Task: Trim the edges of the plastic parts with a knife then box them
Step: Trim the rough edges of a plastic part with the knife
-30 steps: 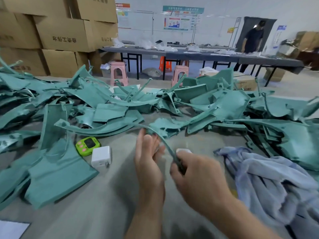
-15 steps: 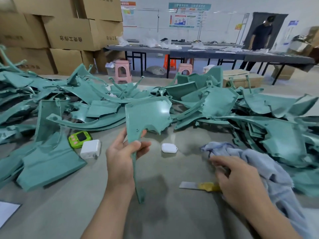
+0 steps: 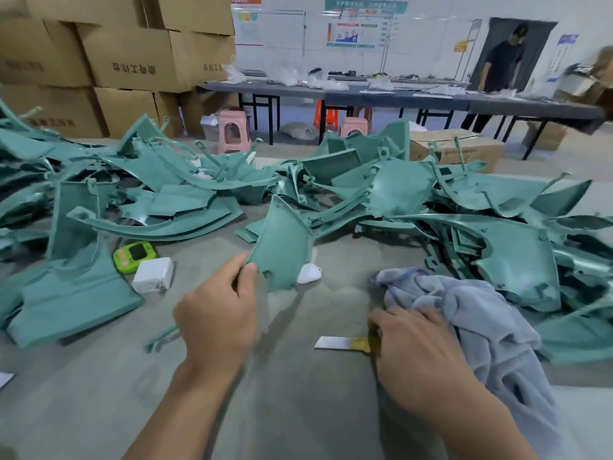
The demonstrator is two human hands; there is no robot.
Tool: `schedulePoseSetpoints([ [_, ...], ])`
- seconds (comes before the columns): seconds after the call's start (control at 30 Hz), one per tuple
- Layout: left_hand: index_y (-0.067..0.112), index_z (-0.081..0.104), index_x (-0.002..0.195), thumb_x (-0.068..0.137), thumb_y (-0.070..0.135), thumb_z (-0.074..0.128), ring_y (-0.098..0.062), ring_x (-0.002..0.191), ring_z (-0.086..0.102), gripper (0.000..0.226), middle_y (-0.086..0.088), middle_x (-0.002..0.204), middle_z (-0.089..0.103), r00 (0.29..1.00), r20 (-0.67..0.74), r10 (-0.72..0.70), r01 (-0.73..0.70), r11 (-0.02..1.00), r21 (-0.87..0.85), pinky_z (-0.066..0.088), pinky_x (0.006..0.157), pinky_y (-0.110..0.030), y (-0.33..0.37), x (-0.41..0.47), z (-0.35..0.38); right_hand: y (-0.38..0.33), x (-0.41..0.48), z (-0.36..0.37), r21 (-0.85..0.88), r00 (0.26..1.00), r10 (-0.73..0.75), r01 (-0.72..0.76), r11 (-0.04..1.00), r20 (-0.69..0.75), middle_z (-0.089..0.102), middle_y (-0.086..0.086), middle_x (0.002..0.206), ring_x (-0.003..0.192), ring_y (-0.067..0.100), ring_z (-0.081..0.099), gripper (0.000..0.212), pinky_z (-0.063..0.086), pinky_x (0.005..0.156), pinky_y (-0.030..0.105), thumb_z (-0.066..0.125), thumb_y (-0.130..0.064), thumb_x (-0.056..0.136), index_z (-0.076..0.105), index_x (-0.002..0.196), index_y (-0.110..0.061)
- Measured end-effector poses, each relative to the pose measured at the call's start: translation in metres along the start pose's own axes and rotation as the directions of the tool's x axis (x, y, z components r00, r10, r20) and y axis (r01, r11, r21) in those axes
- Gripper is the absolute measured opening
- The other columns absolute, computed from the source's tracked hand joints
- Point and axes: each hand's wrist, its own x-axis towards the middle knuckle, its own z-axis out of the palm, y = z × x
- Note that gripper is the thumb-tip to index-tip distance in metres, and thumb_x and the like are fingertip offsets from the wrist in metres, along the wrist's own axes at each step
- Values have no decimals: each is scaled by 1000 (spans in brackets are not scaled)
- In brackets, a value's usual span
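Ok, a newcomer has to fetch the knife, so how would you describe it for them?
Find the grey table heaped with green parts, then the blue-grey cloth on it. Just left of the cloth, by the right hand, the knife lies flat: the only steel blade, with a yellow handle.

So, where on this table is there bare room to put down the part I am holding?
Bare table lies between the white case, the cloth and the knife, and more at the near edge, nearer you than the knife. The back is crowded with the teal pile; the right side is under the cloth.
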Motion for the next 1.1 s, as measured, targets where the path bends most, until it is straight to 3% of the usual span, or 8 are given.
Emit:
schedulePoseSetpoints([
  [0.23, 32, 68, 81, 89, 44, 53, -6, 70, 61, 21, 25, 69, 69, 988, -2, -152, 147, 961, -234, 45, 63, -29, 2, 8, -10, 12, 3, -3, 95, 997, -66, 62, 994, 46, 47, -9, 86, 85, 20, 44, 22, 23, 73, 33, 52, -14, 88, 39, 76, -28],
  [0.4, 27, 70, 67, 86, 38, 62, -19, 60, 56, 23, 6, 55, 64, 921, 236, -311, 252, 935, 250, 43, 60, -30, -3, 11, -3, 35, -1, -13, 534, 997, 27, 18, 845, -76, 56, -5, 66, 60, 7, 47, 26, 40, 57, 24, 61, -7, 89, 52, 74, -26],
  [0.53, 25, 70, 65, 87, 36, 60, -22, 62, 55, 26, 6, 60, 62, 896, 282, -343, 256, 918, 304, 45, 64, -34, -2, 12, 0, 40, 1, -13, 763, 994, 82, 5, 647, -76, 59, -6, 66, 59, 7, 47, 27, 42, 62, 26, 70, -9, 91, 56, 75, -28],
  [0.7, 36, 76, 105, 77, 24, 66, -2, 90, 57, 32, 27, 94, 64, 974, 220, -54, 68, 996, -54, 43, 85, -24, -4, 3, -4, 28, 6, 0, 767, 969, 242, -114, 632, -55, 71, 8, 79, 79, 33, 64, 18, 53, 74, 49, 68, -18, 93, 55, 81, -21],
  [0.77, 37, 75, 110, 65, 10, 67, 6, 107, 53, 53, 30, 111, 63, 939, 323, 119, -83, 989, -124, 40, 102, -17, -5, 0, -4, 26, 6, -1, 775, 954, 293, -135, 617, -66, 70, 9, 77, 76, 35, 62, 18, 52, 70, 50, 67, -16, 93, 55, 81, -21],
  [0.87, 31, 78, 111, 66, -10, 63, -4, 127, 49, 62, 16, 126, 67, 853, 475, 216, -234, 972, -22, 24, 123, -32, -2, -3, 7, 25, 7, -3, 790, 934, 347, -150, 595, -84, 71, 8, 71, 72, 37, 62, 18, 52, 70, 52, 68, -13, 91, 57, 80, -23],
  [0.97, 35, 73, 121, 71, -9, 70, -5, 131, 49, 67, 17, 133, 63, 805, 562, 191, -246, 969, 23, 17, 124, -29, 1, 1, 11, 26, 6, -4, 784, 932, 353, -160, 600, -80, 73, -2, 66, 69, 30, 65, 16, 56, 70, 49, 71, -13, 88, 65, 80, -26],
  [1.1, 35, 78, 111, 60, -7, 83, -14, 111, 65, 66, 15, 119, 72, 803, 521, 289, -313, 949, -44, 50, 98, -35, -1, 3, 9, 27, 6, -2, 800, 936, 341, -142, 583, -83, 71, -3, 62, 63, 24, 63, 23, 55, 68, 43, 71, -14, 87, 73, 77, -35],
])
